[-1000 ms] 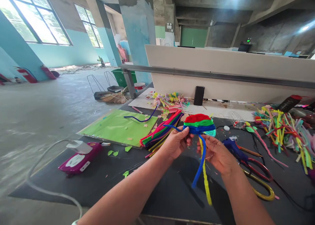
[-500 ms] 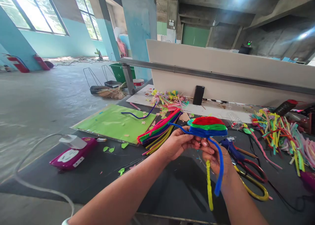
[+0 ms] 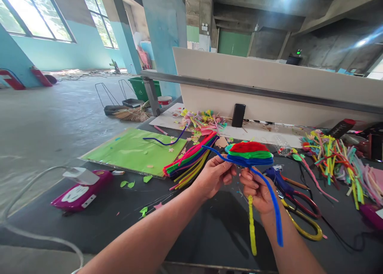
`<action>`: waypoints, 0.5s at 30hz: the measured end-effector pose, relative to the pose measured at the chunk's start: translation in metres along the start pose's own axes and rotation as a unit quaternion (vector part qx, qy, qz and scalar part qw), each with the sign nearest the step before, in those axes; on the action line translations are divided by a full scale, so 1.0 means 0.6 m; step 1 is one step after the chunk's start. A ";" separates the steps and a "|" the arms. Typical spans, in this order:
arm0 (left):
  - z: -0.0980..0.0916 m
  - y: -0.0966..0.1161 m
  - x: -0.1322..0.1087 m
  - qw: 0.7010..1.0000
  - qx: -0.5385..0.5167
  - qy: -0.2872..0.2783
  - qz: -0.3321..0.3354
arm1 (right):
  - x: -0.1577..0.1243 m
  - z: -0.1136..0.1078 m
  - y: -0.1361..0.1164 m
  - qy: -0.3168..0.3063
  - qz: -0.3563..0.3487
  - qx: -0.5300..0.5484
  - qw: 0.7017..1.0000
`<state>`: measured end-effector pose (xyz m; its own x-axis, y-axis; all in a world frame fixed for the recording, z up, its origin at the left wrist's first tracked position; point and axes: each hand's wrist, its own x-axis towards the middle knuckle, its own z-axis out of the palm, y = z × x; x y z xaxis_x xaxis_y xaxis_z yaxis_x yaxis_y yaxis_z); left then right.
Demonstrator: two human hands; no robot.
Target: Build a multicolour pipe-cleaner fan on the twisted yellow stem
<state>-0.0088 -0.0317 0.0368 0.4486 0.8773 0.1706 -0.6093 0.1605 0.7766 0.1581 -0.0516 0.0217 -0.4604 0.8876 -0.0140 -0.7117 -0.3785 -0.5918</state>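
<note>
A craft piece of fuzzy pipe cleaners (image 3: 250,148), layered red, green and blue, is held up over the dark table between both hands. My left hand (image 3: 216,176) is closed at its lower left edge, thumb and fingers pinching near a blue pipe cleaner that sticks out to the left. Below the piece my right hand (image 3: 259,190) has its fingers curled round its underside. A long blue pipe cleaner end (image 3: 274,204) hangs over the right wrist. From under the right hand a yellow pipe cleaner (image 3: 252,226) dangles. The exact grip points are partly hidden by the fingers.
A bundle of coloured pipe cleaners (image 3: 191,160) lies left of the hands, beside a green sheet pack (image 3: 131,152). Scissors (image 3: 311,231) lie at right near a blue-handled tool (image 3: 278,180). A purple power strip (image 3: 80,192) sits left; a phone (image 3: 238,115) leans behind.
My left hand's fingers have drawn slightly apart from the right hand. The hanging blue end has swung outward to the right. The whole view has shifted a little.
</note>
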 end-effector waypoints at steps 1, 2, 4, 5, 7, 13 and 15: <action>0.000 0.000 0.000 1.000 -0.003 -0.001 -0.005 | 0.000 -0.001 0.001 0.001 0.000 -0.001 1.000; 0.000 0.000 0.000 1.000 -0.004 -0.002 -0.008 | 0.000 -0.002 0.001 0.002 0.001 -0.003 1.000; 0.000 0.000 0.000 1.000 0.000 -0.001 -0.010 | 0.001 -0.003 0.003 0.005 0.000 -0.006 1.000; 0.000 0.000 0.000 1.000 0.004 0.002 -0.009 | 0.002 -0.004 0.004 0.006 0.000 -0.004 1.000; 0.001 0.000 0.001 1.000 0.006 0.009 -0.008 | 0.003 -0.003 0.005 0.005 0.005 0.003 1.000; -0.001 -0.007 0.002 0.999 -0.010 0.028 -0.012 | 0.004 0.001 0.004 -0.004 0.016 0.004 1.000; -0.002 -0.008 0.002 0.999 -0.013 0.029 -0.018 | 0.004 0.000 0.004 -0.005 0.017 0.010 1.000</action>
<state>-0.0057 -0.0308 0.0326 0.4322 0.8954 0.1070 -0.6108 0.2033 0.7652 0.1551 -0.0504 0.0201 -0.4892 0.8718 -0.0250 -0.7069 -0.4131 -0.5742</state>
